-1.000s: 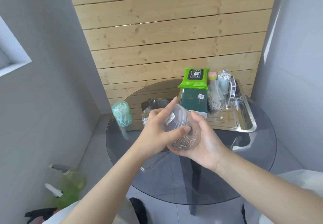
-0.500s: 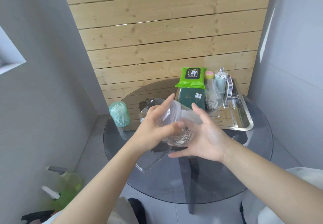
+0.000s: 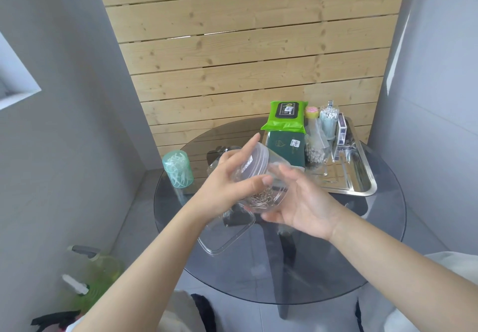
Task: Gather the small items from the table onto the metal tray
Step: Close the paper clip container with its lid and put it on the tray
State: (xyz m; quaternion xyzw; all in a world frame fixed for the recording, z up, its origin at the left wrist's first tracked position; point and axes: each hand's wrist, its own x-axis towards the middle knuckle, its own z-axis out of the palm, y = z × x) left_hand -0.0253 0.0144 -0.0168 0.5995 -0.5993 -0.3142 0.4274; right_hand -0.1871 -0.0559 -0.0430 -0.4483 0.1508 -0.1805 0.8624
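My left hand (image 3: 227,184) grips a clear plastic jar (image 3: 269,176) around its lid end and holds it tilted above the round glass table (image 3: 362,241). Paper clips lie in the jar's lower side. My right hand (image 3: 305,202) is spread just right of the jar's base, fingers apart and blurred, holding nothing. The metal tray (image 3: 367,176) sits at the table's back right. On it are a green wipes pack (image 3: 284,119), a dark green box (image 3: 284,148), a bag of beads (image 3: 314,150), a cotton swab jar (image 3: 329,122) and a small card box (image 3: 342,129).
A teal container of floss picks (image 3: 178,170) stands on the table's left edge. A flat clear plastic lid (image 3: 227,236) lies under my hands, and another clear container (image 3: 214,166) is partly hidden behind my left hand. Spray bottles (image 3: 98,272) stand on the floor at left.
My right hand, cupped under the jar a second ago, has let go and spread apart. The left hand keeps the jar, now lifted slightly and tilted more.
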